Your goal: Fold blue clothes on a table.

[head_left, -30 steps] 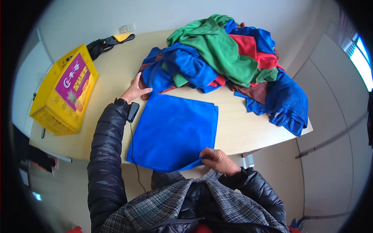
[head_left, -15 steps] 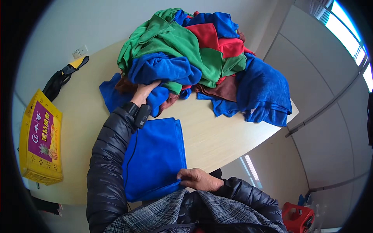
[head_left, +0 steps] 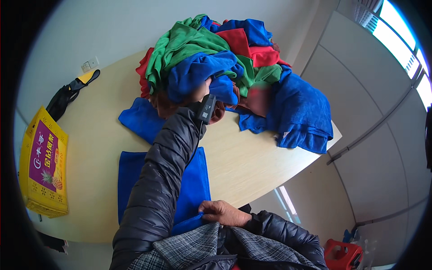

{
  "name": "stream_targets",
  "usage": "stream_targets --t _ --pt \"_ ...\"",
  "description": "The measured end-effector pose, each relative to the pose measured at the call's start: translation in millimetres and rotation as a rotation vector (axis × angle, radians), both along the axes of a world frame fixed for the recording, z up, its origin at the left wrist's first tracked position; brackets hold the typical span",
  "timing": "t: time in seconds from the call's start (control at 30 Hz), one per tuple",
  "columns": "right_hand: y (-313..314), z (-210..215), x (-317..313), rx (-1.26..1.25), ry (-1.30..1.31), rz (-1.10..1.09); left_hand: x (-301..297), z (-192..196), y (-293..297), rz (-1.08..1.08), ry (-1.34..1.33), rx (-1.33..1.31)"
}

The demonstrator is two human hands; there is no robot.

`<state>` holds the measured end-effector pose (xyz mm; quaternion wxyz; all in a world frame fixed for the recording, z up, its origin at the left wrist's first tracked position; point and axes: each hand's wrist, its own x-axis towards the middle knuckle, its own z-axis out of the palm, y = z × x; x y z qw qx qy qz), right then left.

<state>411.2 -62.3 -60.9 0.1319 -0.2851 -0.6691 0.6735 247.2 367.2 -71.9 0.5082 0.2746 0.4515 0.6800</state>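
A large heap of green, blue, red and brown cloths point(head_left: 191, 40) lies at the far side of the table. My left hand point(head_left: 201, 92) reaches into its front, below a bunched blue cloth point(head_left: 198, 69); its fingers are hidden and smeared. Close to me a flat blue cloth point(head_left: 193, 184) is spread on the table, partly covered by my left forearm. My right hand point(head_left: 225, 213) pinches the near right edge of this flat cloth. Another blue cloth point(head_left: 143, 118) sticks out from the heap's left side.
A yellow and purple box point(head_left: 45, 166) stands at the table's left, with a black strap-like item point(head_left: 67, 94) behind it. Grey partition panels point(head_left: 360, 90) rise on the right. A red plastic item point(head_left: 342, 254) is at the lower right. A wall socket point(head_left: 90, 64) is at the back left.
My left hand has moved right along the heap's front, and the bunched blue cloth has shifted right. More red cloth shows at the heap's left. My right hand keeps its pinch.
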Motion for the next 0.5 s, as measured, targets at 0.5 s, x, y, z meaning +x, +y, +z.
stream_targets --t 0.5 --pt "-13 -3 -14 0.084 0.021 -0.071 -16 46 -136 -0.509 0.195 -0.240"
